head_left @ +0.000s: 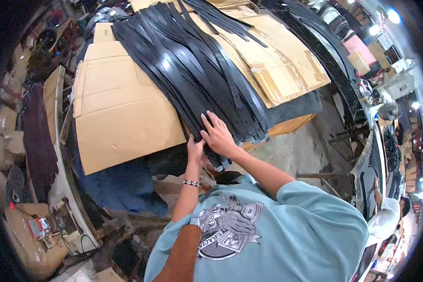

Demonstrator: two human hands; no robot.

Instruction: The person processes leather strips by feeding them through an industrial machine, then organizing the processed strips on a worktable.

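A thick spread of long black leather strips (192, 70) lies over cardboard, their near ends hanging towards my body. My left hand (196, 150) is at the left edge of the near ends, its thumb on top and its other fingers mostly hidden; it appears closed on the strips. My right hand (219, 137) rests on top of the strips just to the right, fingers stretched out and somewhat apart. The two hands are close together. Below them, the lowest strip ends are partly covered by my wrists.
Cardboard sheets (122, 127) lie left of the strips, with a taped cardboard piece (286, 61) on the right. Dark blue cloth (122, 188) hangs beneath. Further left stands a long pale-edged bench (63, 178). A person in a white shirt (385, 218) is at the far right.
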